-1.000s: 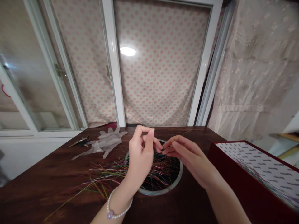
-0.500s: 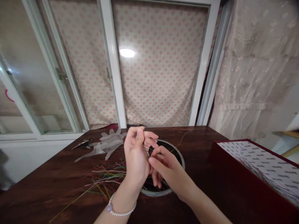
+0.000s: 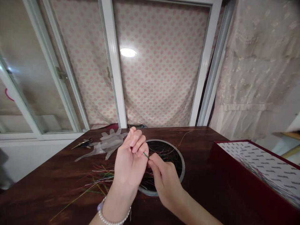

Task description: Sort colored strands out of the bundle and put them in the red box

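A thin green wire (image 3: pixel 145 154) runs between my two hands above the round tub. My left hand (image 3: pixel 130 162) is closed around its upper stretch, fingers curled toward the palm, and a fine coppery end sticks up past the fingertips. My right hand (image 3: pixel 166 179) pinches the wire's lower part between thumb and forefinger. Behind and below them sits a dark tub with a grey rim (image 3: pixel 183 165), holding many fine wire strands. A loose bundle of coloured wires (image 3: pixel 103 178) lies left of the tub, partly hidden by my left wrist.
Clear plastic gloves (image 3: pixel 109 144) lie at the back left of the dark wooden table (image 3: pixel 58 175). Beside them are scissors (image 3: pixel 83 143). On the right stands a dark red box (image 3: pixel 225 168) with a printed white lining and several wires inside. A window stands behind the table.
My left hand has shifted left and its fingers have curled in. My right hand has changed from loosely bent fingers to a firm pinch, and green wire shows between the hands.
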Tool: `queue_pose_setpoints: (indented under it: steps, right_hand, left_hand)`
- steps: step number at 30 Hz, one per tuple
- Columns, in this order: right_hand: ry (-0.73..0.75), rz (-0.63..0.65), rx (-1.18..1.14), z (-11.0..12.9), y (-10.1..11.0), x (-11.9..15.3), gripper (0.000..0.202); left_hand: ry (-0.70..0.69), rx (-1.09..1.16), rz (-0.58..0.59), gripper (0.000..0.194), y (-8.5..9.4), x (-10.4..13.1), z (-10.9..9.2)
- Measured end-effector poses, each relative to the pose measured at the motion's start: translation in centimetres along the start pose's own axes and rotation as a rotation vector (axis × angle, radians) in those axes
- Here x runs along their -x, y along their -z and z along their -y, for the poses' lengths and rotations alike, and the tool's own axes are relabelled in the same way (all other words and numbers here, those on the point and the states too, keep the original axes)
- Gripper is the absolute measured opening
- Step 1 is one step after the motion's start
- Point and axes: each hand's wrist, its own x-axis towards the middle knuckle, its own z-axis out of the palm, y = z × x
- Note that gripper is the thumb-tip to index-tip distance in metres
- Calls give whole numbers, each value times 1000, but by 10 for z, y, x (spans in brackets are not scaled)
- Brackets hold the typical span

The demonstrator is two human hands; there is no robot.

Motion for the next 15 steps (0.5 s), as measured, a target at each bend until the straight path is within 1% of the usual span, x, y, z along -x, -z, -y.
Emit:
queue_pose_setpoints:
  steps: [2,5,7,9,12,15]
  right_hand:
    - [24,9,26,2,0,1,24]
    - [82,34,125,2,-2,2,20]
    - [147,31,203,-2,-7,3,19]
    - [195,4,278,-9,-13,2,19]
    - [220,-82,390,-19,-18,0,22]
    - [245,-139,456,-27,-13,-4,24]
  left_hand:
    - [-41,-15,11,37,-1,-1,-8]
    - [-136,-48,18,37,0,-6,-25]
    - [-166,-46,20,37,2,-7,-36]
    - [-176,-41,19,37,2,-6,-42]
    - [-125,-38,4,38,-2,2,-41]
    - [10,-6,24,39,-7,10,-36]
